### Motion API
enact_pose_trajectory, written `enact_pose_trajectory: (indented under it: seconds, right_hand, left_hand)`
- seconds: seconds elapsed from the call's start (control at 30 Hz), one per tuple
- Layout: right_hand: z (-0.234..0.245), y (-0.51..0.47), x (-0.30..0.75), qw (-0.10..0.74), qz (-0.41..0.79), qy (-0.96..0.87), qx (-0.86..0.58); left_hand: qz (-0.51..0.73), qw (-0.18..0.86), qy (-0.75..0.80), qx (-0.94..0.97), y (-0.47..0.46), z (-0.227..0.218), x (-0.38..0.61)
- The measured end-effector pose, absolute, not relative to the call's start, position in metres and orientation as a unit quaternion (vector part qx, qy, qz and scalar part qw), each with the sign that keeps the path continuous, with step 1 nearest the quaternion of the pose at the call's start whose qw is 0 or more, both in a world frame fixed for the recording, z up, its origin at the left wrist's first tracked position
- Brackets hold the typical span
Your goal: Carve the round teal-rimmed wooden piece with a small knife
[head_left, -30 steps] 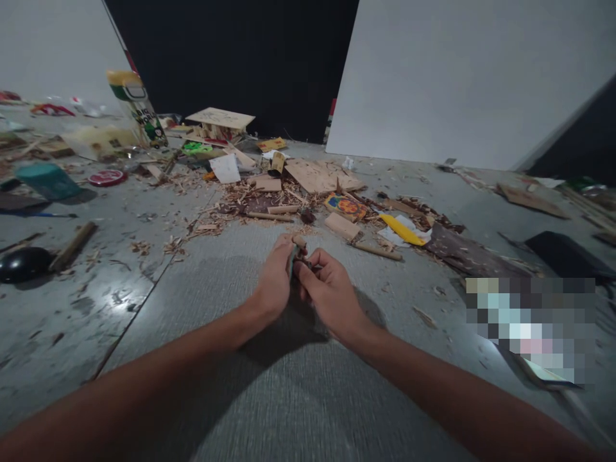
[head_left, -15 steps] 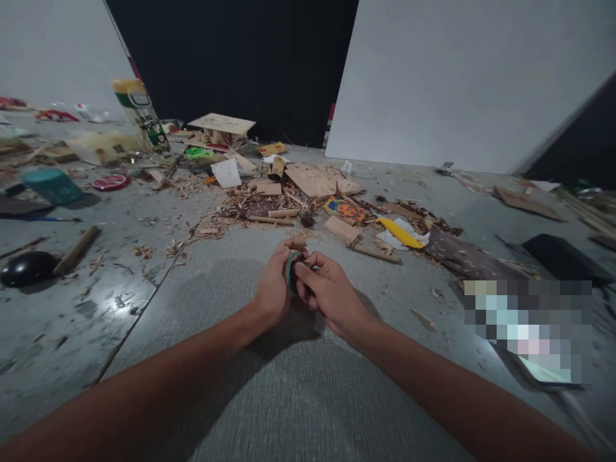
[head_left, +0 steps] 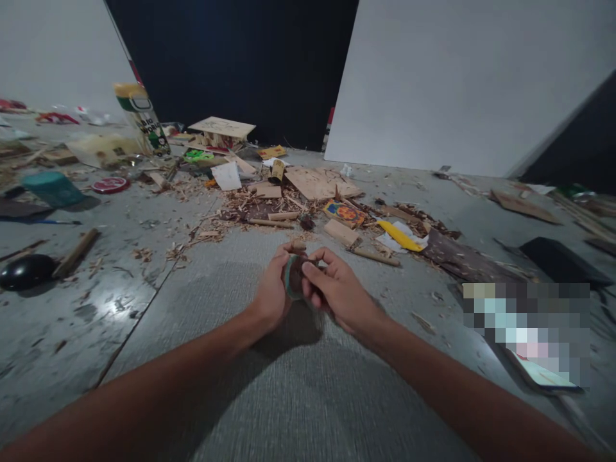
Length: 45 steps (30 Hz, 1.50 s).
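Just above the grey floor, in the middle of the view, my two hands meet around a small round object (head_left: 294,277) with a teal edge and a dark brown face. My left hand (head_left: 275,289) is closed around its left side, with the fingers curled over the top. With thumb and fingers pinched, my right hand (head_left: 334,287) presses at the brown face from the right. Whether a smaller piece sits in that pinch is hidden. Wood shavings and scraps lie on the floor beyond both hands.
Ahead lie a plywood sheet (head_left: 320,182), a wood block (head_left: 341,231), a stick (head_left: 375,257) and a yellow strip (head_left: 402,236). To the left are a black rounded object (head_left: 27,272) and a teal container (head_left: 54,188). A phone (head_left: 543,372) rests at right.
My right hand has shifted slightly right, and more of the object's brown face shows between the hands. My left hand stays nearly where it was.
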State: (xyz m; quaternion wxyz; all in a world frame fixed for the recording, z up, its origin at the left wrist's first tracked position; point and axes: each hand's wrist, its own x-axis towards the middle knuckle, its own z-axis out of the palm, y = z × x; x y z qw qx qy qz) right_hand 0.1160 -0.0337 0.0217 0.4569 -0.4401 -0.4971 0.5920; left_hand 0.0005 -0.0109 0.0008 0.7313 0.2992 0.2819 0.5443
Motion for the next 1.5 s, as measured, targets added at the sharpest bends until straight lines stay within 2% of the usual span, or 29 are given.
enact_pose_trajectory:
  seconds: [0.23,0.4,0.67,1.07,1.3,1.5]
  right_hand:
    - [0.031,-0.029,0.121,0.381,0.538,-0.607,-0.444]
    - [0.022,-0.03,0.12,0.406,0.488,-0.645,-0.425]
    - [0.017,-0.027,0.123,0.413,0.434,-0.687,-0.411]
    - [0.018,-0.027,0.119,0.426,0.412,-0.702,-0.397]
    - [0.018,-0.025,0.12,0.439,0.453,-0.666,-0.397]
    - [0.022,-0.029,0.123,0.383,0.545,-0.627,-0.403]
  left_hand:
    - [0.516,0.754,0.271,0.304,-0.011,0.005,0.002]
    - [0.56,0.725,0.3,0.268,-0.011,0.009,0.003]
    - [0.559,0.73,0.29,0.264,-0.009,0.004,0.001]
    - [0.568,0.723,0.298,0.256,-0.008,0.005,0.001]
    - [0.554,0.733,0.291,0.267,-0.008,0.007,0.002]
    - [0.527,0.752,0.271,0.289,-0.01,0.005,-0.001]
